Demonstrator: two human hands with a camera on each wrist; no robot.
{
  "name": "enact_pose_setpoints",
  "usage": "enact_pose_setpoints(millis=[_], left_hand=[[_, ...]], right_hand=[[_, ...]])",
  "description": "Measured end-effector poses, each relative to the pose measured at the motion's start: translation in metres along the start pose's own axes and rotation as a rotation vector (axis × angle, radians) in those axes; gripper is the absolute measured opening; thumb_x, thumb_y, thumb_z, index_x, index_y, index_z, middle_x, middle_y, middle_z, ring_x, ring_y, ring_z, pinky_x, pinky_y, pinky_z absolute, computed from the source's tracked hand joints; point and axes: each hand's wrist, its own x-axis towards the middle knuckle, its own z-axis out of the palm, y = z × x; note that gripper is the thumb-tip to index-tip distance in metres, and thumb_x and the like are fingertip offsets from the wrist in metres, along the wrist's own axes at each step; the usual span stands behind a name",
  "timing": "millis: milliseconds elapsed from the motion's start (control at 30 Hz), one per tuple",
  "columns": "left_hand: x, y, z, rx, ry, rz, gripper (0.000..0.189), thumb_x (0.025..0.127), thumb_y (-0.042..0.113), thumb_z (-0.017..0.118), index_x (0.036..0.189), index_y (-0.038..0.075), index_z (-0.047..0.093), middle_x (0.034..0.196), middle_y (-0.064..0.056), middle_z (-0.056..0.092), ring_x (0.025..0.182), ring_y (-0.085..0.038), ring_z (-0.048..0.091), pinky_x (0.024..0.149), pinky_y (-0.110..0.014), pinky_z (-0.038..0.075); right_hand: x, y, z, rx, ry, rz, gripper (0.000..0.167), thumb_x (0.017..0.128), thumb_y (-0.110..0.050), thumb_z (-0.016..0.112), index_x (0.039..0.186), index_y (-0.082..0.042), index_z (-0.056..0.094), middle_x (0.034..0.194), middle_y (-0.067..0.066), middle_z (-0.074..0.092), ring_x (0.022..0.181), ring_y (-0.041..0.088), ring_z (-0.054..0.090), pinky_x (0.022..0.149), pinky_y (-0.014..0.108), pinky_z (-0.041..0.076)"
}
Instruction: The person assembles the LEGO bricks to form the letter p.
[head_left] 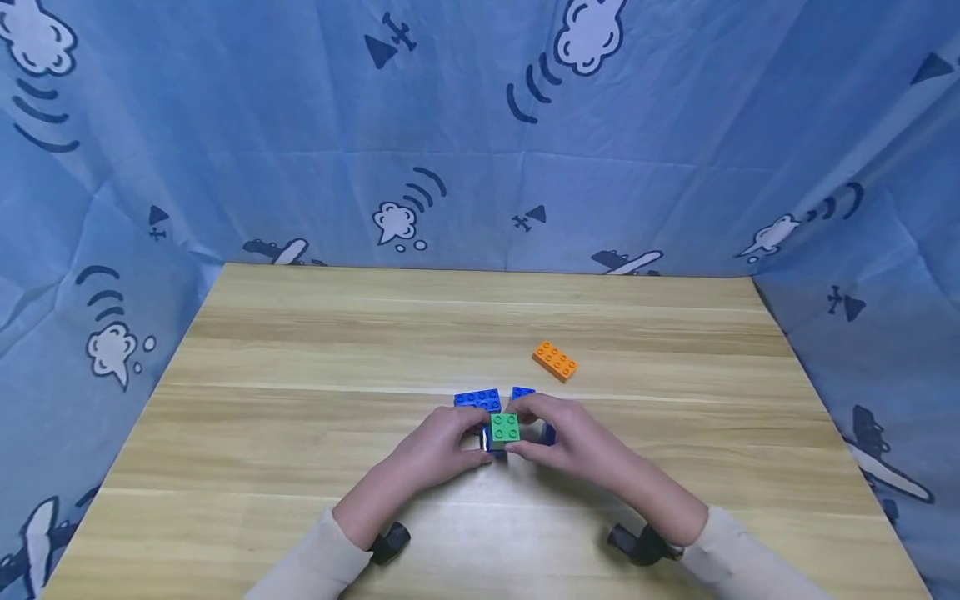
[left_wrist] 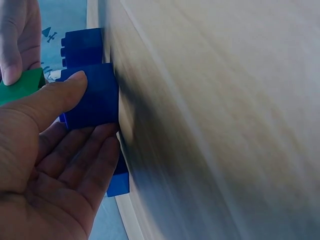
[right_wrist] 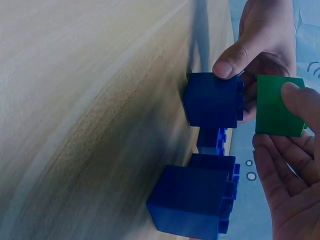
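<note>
A small green building brick (head_left: 505,427) with square-set studs is pinched between the thumb and fingers of my right hand (head_left: 573,435). My left hand (head_left: 441,443) grips a blue brick (left_wrist: 92,97) by its sides, thumb on the near face, down at the table. In the right wrist view, the green brick (right_wrist: 272,106) hovers just over the studs of that blue brick (right_wrist: 210,102), with a narrow gap between them. From the head view, the green brick hides most of the blue one.
Behind my left fingers lies a longer blue brick (head_left: 477,400). Another blue brick (head_left: 522,392) is partly covered by my right fingers, and more blue (head_left: 550,434) shows beneath that hand. Farther back sits an orange brick (head_left: 555,361) on the wooden table (head_left: 337,350).
</note>
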Motion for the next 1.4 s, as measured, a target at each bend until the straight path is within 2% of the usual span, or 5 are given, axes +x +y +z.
enact_pose_setpoints(millis=[100,500,733,1000,1400], left_hand=[[0.001,0.0,0.0,0.008,0.001,0.001,0.021,0.088,0.015,0.085,0.103,0.011,0.07,0.096,0.004,0.074,0.087,-0.013,0.063,0.078,-0.024,0.053],[0.0,-0.002,0.002,0.006,-0.002,-0.017,0.021,0.088,0.015,0.085,0.103,0.011,0.071,0.097,0.003,0.074,0.086,-0.012,0.063,0.08,-0.025,0.055],[-0.001,-0.002,0.004,0.006,-0.007,-0.023,0.019,0.089,0.017,0.084,0.099,0.014,0.068,0.092,0.005,0.07,0.083,-0.012,0.058,0.077,-0.023,0.051],[-0.001,-0.002,0.005,0.0,0.004,-0.016,0.02,0.089,0.018,0.084,0.104,0.015,0.071,0.099,0.005,0.076,0.09,-0.01,0.065,0.084,-0.027,0.057],[-0.001,0.0,0.001,0.019,0.01,-0.022,0.023,0.089,0.021,0.084,0.108,0.015,0.072,0.104,0.005,0.077,0.097,-0.012,0.069,0.089,-0.03,0.059]], right_hand=[[0.001,0.001,0.001,0.0,0.002,-0.013,0.03,0.093,-0.022,0.081,0.12,-0.016,0.068,0.113,-0.004,0.076,0.106,0.015,0.073,0.095,0.043,0.064],[0.002,0.003,0.007,-0.023,-0.013,0.008,0.032,0.092,-0.021,0.082,0.12,-0.018,0.068,0.113,-0.005,0.075,0.106,0.013,0.073,0.094,0.04,0.064],[0.002,0.005,0.011,-0.011,-0.005,-0.006,0.033,0.091,-0.021,0.082,0.121,-0.017,0.068,0.113,-0.006,0.075,0.105,0.011,0.071,0.095,0.039,0.064],[0.003,0.004,0.013,-0.021,-0.004,-0.016,0.034,0.093,-0.022,0.081,0.124,-0.016,0.068,0.117,-0.005,0.075,0.108,0.012,0.072,0.097,0.036,0.063],[0.005,0.002,0.012,-0.051,0.009,-0.036,0.035,0.093,-0.024,0.08,0.125,-0.016,0.067,0.118,-0.004,0.075,0.11,0.014,0.073,0.096,0.035,0.063]])
